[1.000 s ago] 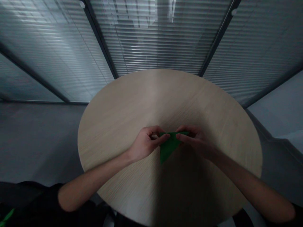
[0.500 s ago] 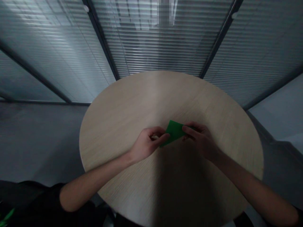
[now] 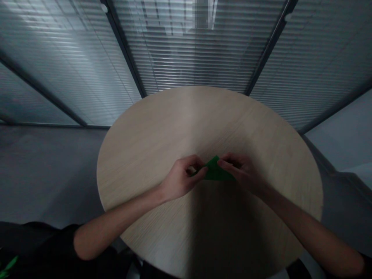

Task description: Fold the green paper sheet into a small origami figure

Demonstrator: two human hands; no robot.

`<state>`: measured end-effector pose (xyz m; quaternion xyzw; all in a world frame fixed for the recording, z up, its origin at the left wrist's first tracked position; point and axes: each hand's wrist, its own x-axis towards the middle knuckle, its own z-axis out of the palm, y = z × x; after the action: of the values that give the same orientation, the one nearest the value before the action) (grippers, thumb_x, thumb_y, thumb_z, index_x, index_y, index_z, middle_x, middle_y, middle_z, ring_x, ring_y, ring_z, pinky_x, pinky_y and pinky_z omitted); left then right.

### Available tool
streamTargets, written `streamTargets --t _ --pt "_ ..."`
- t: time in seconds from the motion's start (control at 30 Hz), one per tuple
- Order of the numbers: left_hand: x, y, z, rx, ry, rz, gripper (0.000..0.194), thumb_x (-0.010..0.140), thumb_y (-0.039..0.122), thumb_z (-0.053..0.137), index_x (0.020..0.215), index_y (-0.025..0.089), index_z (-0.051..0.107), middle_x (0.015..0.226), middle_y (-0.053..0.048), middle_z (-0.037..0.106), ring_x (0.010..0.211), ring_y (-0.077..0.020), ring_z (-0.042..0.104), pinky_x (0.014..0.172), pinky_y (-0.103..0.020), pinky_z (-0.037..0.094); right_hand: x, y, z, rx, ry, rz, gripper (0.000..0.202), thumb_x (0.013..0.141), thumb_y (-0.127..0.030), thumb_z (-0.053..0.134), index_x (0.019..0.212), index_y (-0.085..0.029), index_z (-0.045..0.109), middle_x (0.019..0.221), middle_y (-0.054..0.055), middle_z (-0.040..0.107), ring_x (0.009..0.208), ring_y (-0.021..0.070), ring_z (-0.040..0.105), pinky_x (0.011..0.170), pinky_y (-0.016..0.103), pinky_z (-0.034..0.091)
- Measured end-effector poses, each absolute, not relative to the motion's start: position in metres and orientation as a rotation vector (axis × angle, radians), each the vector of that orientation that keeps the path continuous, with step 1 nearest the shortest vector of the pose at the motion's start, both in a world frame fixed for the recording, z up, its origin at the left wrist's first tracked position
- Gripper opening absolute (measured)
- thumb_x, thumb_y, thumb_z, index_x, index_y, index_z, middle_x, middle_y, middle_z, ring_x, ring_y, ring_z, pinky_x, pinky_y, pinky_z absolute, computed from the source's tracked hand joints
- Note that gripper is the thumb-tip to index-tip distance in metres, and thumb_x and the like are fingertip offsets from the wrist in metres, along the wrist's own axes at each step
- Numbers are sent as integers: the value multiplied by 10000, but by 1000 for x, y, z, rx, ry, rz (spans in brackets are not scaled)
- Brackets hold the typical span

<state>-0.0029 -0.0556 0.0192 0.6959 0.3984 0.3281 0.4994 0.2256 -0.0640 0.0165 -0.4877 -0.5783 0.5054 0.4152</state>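
A small green sheet (image 3: 217,171), probably paper, is held between both hands above the round wooden table (image 3: 162,128). My left hand (image 3: 186,176) pinches its left corner between thumb and fingers. On the other side, my right hand (image 3: 242,170) grips the upper right part, with its thumb on the near face. One corner of the sheet points up between the hands, and its lower edge runs roughly level. The fingers behind the sheet are partly hidden.
Window panels with blinds (image 3: 194,58) and dark frames stand beyond the table's far edge. Grey floor (image 3: 52,166) shows at the left. A bit of green leaf (image 3: 11,263) is at the lower left corner.
The green sheet has turned, so its lower edge now lies nearly level and its top corner sits further right and lower. My right hand has shifted slightly left along it.
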Motion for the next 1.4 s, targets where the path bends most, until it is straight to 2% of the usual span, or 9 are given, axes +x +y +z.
streamTargets --t 0.2,0.37,0.47,0.67,0.83,0.93,1.03,1.23,1.4 --pt "-2 -54 22 1668 932 789 222 929 356 705 992 144 691 783 -4 628 657 -110 564 549 -209 435 223 -63 16 -1273 -1400 1156 313 825 -511 765 779 -202 742 680 3 611 616 137 545 540 242 417" --pt "-2 -56 21 1601 878 954 301 871 299 767 1075 182 579 832 17 615 667 -97 580 542 -186 446 222 -64 20 -1268 -1362 1066 293 821 -490 768 773 -204 730 689 9 634 613 142 568 541 244 442" --pt "-3 -57 19 1563 871 985 305 878 323 760 1042 197 535 806 21 613 602 -91 583 494 -182 435 222 -64 22 -1261 -1335 1048 276 811 -472 778 763 -205 727 669 0 618 590 132 551 524 236 425" --pt "-4 -55 18 1557 908 939 248 891 358 749 895 175 582 745 -8 659 568 -105 622 478 -190 474 223 -65 25 -1249 -1321 999 251 792 -435 779 725 -201 718 649 -6 586 584 126 521 513 230 408" --pt "-2 -55 16 1450 901 1019 271 903 371 763 884 167 585 681 -19 715 561 -116 673 506 -190 541 225 -65 28 -1280 -1337 942 282 799 -449 768 696 -200 686 627 -14 538 569 120 477 493 228 367" --pt "0 -54 14 1370 842 1096 313 884 358 800 894 185 539 679 16 701 594 -128 713 526 -192 577 225 -65 29 -1308 -1340 949 306 809 -483 757 707 -206 677 627 -13 530 567 125 467 487 234 360" --pt "1 -54 15 1329 812 1125 350 867 344 819 964 204 513 726 42 688 636 -141 742 521 -190 586 224 -65 30 -1333 -1350 924 310 822 -497 737 718 -214 666 646 -5 538 588 137 483 498 244 381" --pt "-1 -54 18 1443 869 1022 262 898 313 754 991 187 544 804 -1 699 641 -117 705 542 -187 570 225 -65 29 -1335 -1379 875 310 854 -487 706 717 -214 654 641 -8 519 586 135 461 497 246 371" --pt "0 -55 22 1464 871 962 418 832 267 796 1156 185 544 969 -23 701 659 -97 672 542 -185 537 225 -64 28 -1301 -1389 859 291 855 -475 714 738 -212 665 652 -8 548 587 133 484 512 249 385"
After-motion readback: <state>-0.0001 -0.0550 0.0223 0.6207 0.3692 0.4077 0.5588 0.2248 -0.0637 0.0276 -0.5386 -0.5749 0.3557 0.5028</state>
